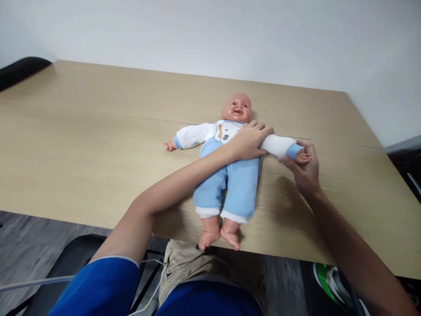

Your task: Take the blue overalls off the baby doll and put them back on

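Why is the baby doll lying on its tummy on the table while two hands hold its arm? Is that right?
Not quite. The doll lies on its back, face up, not on its tummy; the head view shows its face. The rest holds: it is on the table, with the left hand and right hand holding one arm.

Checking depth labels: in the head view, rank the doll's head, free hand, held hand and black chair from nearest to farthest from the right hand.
1. Held hand, in the right hand.
2. Doll's head, up-left.
3. Free hand, doll's far side.
4. Black chair, far-left corner.
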`<action>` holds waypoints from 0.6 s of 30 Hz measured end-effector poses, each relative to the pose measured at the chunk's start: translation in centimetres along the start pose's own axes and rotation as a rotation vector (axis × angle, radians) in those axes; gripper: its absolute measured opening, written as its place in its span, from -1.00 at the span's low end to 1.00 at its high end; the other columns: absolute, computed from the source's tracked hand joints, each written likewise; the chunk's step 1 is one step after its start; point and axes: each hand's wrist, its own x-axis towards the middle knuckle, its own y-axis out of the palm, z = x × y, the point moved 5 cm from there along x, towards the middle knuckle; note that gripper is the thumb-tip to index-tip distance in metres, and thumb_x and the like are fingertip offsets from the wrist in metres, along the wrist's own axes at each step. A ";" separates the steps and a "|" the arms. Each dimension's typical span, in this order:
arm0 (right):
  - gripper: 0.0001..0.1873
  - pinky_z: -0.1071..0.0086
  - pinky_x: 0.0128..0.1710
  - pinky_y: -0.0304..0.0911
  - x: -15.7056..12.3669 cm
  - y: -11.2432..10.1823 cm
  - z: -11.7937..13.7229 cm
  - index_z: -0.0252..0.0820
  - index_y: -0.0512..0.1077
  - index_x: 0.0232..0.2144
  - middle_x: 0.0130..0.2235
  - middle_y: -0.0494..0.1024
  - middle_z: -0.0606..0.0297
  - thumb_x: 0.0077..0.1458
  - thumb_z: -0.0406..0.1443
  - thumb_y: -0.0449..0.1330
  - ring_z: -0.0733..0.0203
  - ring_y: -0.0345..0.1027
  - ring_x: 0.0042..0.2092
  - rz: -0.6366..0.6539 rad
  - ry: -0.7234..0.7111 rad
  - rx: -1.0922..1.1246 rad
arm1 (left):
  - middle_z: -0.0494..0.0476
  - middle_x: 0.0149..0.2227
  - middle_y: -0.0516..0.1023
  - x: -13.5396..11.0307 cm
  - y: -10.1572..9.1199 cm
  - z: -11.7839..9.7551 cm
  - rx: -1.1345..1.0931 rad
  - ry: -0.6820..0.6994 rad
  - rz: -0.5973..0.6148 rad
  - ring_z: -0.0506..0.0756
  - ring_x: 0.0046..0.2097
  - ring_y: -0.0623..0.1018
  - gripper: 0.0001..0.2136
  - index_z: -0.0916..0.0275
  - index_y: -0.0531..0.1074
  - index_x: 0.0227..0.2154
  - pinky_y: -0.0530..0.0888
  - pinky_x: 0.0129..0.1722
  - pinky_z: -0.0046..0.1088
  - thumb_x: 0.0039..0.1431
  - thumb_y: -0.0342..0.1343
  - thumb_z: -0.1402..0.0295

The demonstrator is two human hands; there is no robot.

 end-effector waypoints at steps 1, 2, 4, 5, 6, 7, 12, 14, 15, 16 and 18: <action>-0.12 0.02 0.08 0.68 -0.1 0.3 -0.4 0.07 0.52 0.21 0.15 0.67 0.12 -0.02 0.15 0.74 -0.05 0.65 0.03 0.017 0.017 0.068 | 0.50 0.32 0.68 -0.1 0.1 0.2 -0.024 0.013 -0.033 0.49 0.33 0.60 -0.48 0.34 0.55 0.39 0.47 0.40 0.05 0.44 0.29 0.30; -0.06 0.03 0.07 0.69 -0.3 0.5 -0.8 0.12 0.45 0.27 0.21 0.64 0.11 -0.02 0.13 0.74 -0.04 0.66 0.05 0.037 0.026 0.132 | 0.51 0.31 0.69 -0.3 0.1 0.6 -0.057 0.024 -0.068 0.48 0.31 0.62 -0.50 0.35 0.55 0.38 0.47 0.40 0.05 0.46 0.27 0.28; 0.05 0.06 0.04 0.72 -0.6 1.0 -1.5 0.23 0.31 0.35 0.30 0.59 0.09 -0.03 0.08 0.76 -0.03 0.67 0.07 0.099 0.041 0.195 | 0.51 0.28 0.71 -0.6 0.0 1.3 -0.147 0.037 -0.147 0.46 0.30 0.65 -0.51 0.36 0.55 0.36 0.49 0.40 0.03 0.49 0.24 0.23; 0.10 0.06 0.03 0.74 -0.9 1.4 -1.7 0.28 0.26 0.38 0.33 0.58 0.08 -0.02 0.05 0.76 -0.04 0.68 0.09 0.142 0.048 0.181 | 0.50 0.27 0.72 -0.7 -0.1 1.7 -0.196 0.039 -0.188 0.45 0.31 0.66 -0.51 0.35 0.54 0.35 0.50 0.40 0.02 0.49 0.23 0.21; 0.12 0.05 0.05 0.75 -1.1 1.8 -1.9 0.31 0.22 0.42 0.35 0.58 0.06 0.01 0.03 0.76 -0.06 0.70 0.11 0.194 0.051 0.142 | 0.49 0.28 0.73 -0.9 -0.2 2.2 -0.246 0.038 -0.231 0.44 0.31 0.66 -0.51 0.33 0.54 0.35 0.51 0.39 0.00 0.50 0.23 0.18; 0.14 0.01 0.10 0.75 -1.4 2.2 -2.0 0.31 0.20 0.46 0.37 0.59 0.03 0.05 0.00 0.75 -0.10 0.71 0.14 0.252 0.043 0.086 | 0.47 0.28 0.73 -1.1 -0.3 2.6 -0.294 0.037 -0.270 0.42 0.31 0.67 -0.52 0.30 0.53 0.34 0.53 0.38 -0.03 0.50 0.22 0.16; -0.15 -0.43 0.54 0.49 -2.7 4.8 -0.8 0.06 0.39 0.53 0.47 0.61 -0.19 0.34 -0.03 0.57 -0.47 0.59 0.47 0.531 -0.120 -0.144 | 0.37 0.26 0.76 -1.9 -0.7 4.6 -0.525 0.027 -0.402 0.37 0.29 0.71 -0.49 0.22 0.54 0.28 0.58 0.36 -0.06 0.53 0.27 -0.06; -0.33 -0.51 0.55 0.44 -2.9 5.9 -0.2 0.04 0.52 0.43 0.42 0.67 -0.17 0.41 0.01 0.51 -0.54 0.58 0.45 0.589 -0.133 -0.158 | 0.34 0.28 0.76 -2.3 -0.8 5.5 -0.599 0.005 -0.440 0.41 0.37 0.69 -0.41 0.19 0.55 0.27 0.57 0.44 0.02 0.50 0.32 -0.19; -0.40 -0.52 0.53 0.44 -2.9 6.5 0.1 0.05 0.55 0.38 0.38 0.70 -0.15 0.44 0.04 0.48 -0.54 0.59 0.41 0.608 -0.118 -0.145 | 0.34 0.30 0.75 -2.4 -0.9 5.9 -0.637 -0.012 -0.461 0.44 0.42 0.67 -0.37 0.18 0.55 0.27 0.55 0.49 0.07 0.47 0.34 -0.24; -0.45 -0.50 0.51 0.46 -2.8 7.1 0.3 0.05 0.58 0.34 0.34 0.72 -0.12 0.47 0.07 0.45 -0.51 0.60 0.37 0.620 -0.089 -0.118 | 0.33 0.31 0.75 -2.6 -1.1 6.2 -0.683 -0.033 -0.484 0.45 0.46 0.65 -0.34 0.17 0.56 0.28 0.53 0.53 0.12 0.45 0.36 -0.28; -0.48 -0.41 0.47 0.50 -2.6 8.4 0.5 0.04 0.61 0.26 0.26 0.76 -0.03 0.50 0.16 0.41 -0.42 0.63 0.32 0.617 -0.009 -0.023 | 0.31 0.34 0.74 -3.1 -1.7 6.8 -0.815 -0.088 -0.550 0.44 0.49 0.63 -0.31 0.16 0.57 0.27 0.48 0.60 0.17 0.42 0.40 -0.31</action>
